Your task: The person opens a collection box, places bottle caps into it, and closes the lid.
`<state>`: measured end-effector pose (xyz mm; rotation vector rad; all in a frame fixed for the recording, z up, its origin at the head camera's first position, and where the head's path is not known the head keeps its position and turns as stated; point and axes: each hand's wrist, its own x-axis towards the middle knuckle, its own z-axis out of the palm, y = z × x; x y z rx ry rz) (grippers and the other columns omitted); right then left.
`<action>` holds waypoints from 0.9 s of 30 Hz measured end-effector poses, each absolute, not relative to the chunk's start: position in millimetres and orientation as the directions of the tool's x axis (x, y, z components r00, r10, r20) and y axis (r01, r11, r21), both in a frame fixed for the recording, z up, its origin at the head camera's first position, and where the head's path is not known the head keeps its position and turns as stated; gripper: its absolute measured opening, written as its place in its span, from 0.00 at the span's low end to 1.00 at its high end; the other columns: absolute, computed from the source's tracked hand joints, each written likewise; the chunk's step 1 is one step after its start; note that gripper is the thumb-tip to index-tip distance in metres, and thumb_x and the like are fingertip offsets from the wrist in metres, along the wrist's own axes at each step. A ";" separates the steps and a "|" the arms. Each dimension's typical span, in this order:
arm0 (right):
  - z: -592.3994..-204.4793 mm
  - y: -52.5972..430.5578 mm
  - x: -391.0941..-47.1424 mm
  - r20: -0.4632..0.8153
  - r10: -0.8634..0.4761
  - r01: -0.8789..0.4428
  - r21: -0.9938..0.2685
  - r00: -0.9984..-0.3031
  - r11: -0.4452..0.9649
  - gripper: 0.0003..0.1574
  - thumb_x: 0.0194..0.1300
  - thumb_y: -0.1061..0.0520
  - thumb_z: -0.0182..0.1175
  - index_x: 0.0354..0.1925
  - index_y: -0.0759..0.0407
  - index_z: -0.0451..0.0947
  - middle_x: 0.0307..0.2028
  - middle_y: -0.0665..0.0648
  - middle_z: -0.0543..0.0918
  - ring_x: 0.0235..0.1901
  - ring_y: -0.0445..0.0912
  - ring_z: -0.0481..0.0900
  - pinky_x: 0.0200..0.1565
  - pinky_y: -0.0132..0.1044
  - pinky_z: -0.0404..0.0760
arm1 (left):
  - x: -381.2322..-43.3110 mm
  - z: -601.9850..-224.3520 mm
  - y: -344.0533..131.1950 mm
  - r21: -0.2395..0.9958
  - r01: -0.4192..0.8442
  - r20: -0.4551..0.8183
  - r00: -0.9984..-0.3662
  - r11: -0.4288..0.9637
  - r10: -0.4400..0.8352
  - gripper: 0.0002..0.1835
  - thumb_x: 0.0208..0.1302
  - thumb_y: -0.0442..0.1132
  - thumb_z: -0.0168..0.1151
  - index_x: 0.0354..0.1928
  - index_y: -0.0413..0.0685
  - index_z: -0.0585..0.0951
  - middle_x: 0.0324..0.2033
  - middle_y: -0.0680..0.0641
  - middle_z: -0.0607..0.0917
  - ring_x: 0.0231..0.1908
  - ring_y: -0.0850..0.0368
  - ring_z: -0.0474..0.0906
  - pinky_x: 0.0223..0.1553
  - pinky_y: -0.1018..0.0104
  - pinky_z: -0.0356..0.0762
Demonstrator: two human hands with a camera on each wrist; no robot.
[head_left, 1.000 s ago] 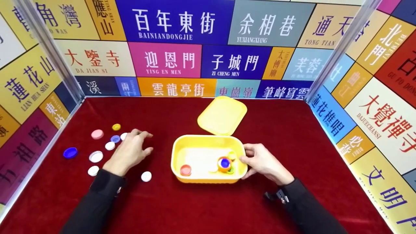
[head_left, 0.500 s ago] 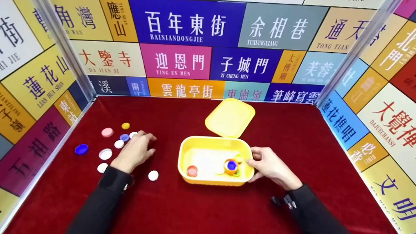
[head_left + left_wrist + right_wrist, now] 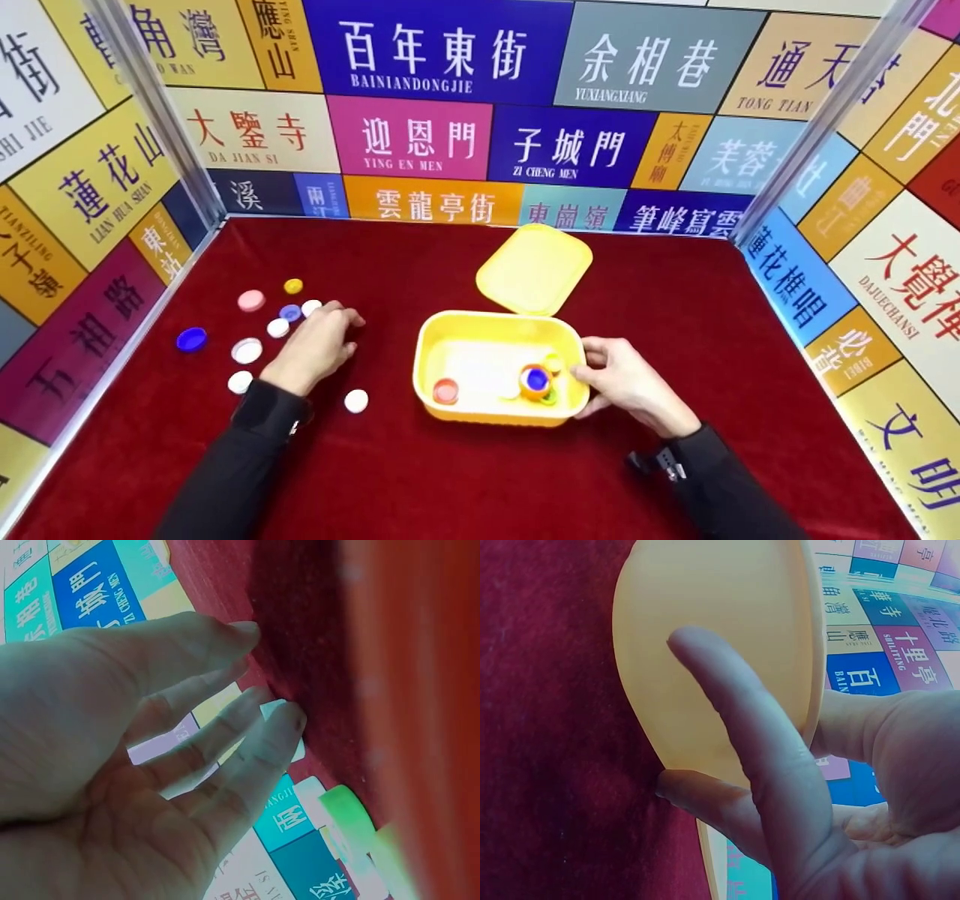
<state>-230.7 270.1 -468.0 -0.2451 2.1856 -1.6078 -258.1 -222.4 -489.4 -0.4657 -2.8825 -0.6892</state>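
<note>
My left hand (image 3: 315,345) hangs over the cloth with its fingers loosely bent and nothing in it. Close to its fingertips in the left wrist view is a white cap (image 3: 271,706), partly hidden. Around that hand lie more bottle caps: white (image 3: 277,328), purple (image 3: 289,313), pink (image 3: 251,301), yellow (image 3: 293,286) and blue (image 3: 192,340). My right hand (image 3: 630,382) grips the right end of a yellow plastic box (image 3: 487,418), fingers along the outside wall. Inside the box sit a red cap (image 3: 445,391) and an orange-and-blue piece (image 3: 536,381) among smaller yellow and green ones.
A yellow lid (image 3: 534,268) lies flat behind the box. One white cap (image 3: 356,401) is by itself between the left forearm and the box. Printed panels (image 3: 420,142) wall in the red cloth (image 3: 480,487) at the back and both sides.
The head view has shifted, so everything appears further right. My left hand has dropped slightly toward me beside the caps. The right hand keeps its grip on the box.
</note>
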 end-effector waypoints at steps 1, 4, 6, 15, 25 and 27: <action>-468.2 270.1 -230.8 -0.224 -0.376 0.102 -0.943 -0.899 0.318 0.32 0.84 0.67 0.60 0.80 0.74 0.72 0.65 0.77 0.89 0.45 0.64 0.98 0.39 0.56 0.99 | -258.0 -489.2 -222.3 0.418 0.330 0.208 -0.942 0.846 0.264 0.16 0.68 0.23 0.76 0.57 0.31 0.92 0.51 0.30 0.91 0.53 0.33 0.90 0.59 0.39 0.92; -468.2 270.0 -231.0 -0.225 -0.373 0.103 -0.942 -0.900 0.319 0.32 0.84 0.67 0.60 0.80 0.75 0.72 0.66 0.77 0.89 0.45 0.65 0.98 0.38 0.56 0.99 | -258.4 -488.5 -222.0 0.403 0.325 0.221 -0.942 0.856 0.253 0.16 0.67 0.23 0.76 0.56 0.32 0.92 0.50 0.31 0.91 0.54 0.30 0.88 0.59 0.37 0.91; -468.1 269.9 -231.1 -0.226 -0.374 0.105 -0.943 -0.900 0.316 0.32 0.84 0.67 0.61 0.80 0.75 0.72 0.66 0.77 0.89 0.46 0.65 0.98 0.39 0.56 0.99 | -258.6 -488.3 -222.2 0.383 0.317 0.235 -0.942 0.868 0.241 0.16 0.66 0.24 0.76 0.55 0.34 0.93 0.50 0.31 0.91 0.55 0.28 0.86 0.58 0.36 0.91; -468.9 270.3 -229.2 -0.222 -0.387 0.098 -0.944 -0.895 0.315 0.31 0.84 0.67 0.61 0.79 0.75 0.73 0.66 0.77 0.88 0.47 0.65 0.98 0.39 0.55 0.99 | -258.3 -492.3 -228.4 0.385 0.283 0.239 -0.950 0.878 0.202 0.15 0.64 0.24 0.74 0.53 0.33 0.93 0.49 0.29 0.90 0.57 0.22 0.84 0.62 0.31 0.87; -468.1 271.9 -229.2 -0.217 -0.387 0.091 -0.944 -0.896 0.318 0.30 0.85 0.66 0.61 0.78 0.74 0.74 0.65 0.76 0.89 0.45 0.66 0.98 0.39 0.55 0.99 | -260.5 -491.4 -230.9 0.407 0.310 0.239 -0.944 0.859 0.228 0.16 0.62 0.21 0.68 0.51 0.32 0.93 0.47 0.29 0.89 0.52 0.28 0.89 0.55 0.37 0.91; -468.3 271.7 -229.4 -0.216 -0.388 0.090 -0.944 -0.896 0.318 0.29 0.85 0.66 0.61 0.78 0.74 0.74 0.65 0.77 0.89 0.45 0.66 0.98 0.39 0.55 0.99 | -260.6 -490.3 -230.0 0.406 0.322 0.247 -0.940 0.856 0.236 0.15 0.62 0.21 0.69 0.50 0.32 0.93 0.46 0.29 0.89 0.51 0.29 0.89 0.54 0.36 0.91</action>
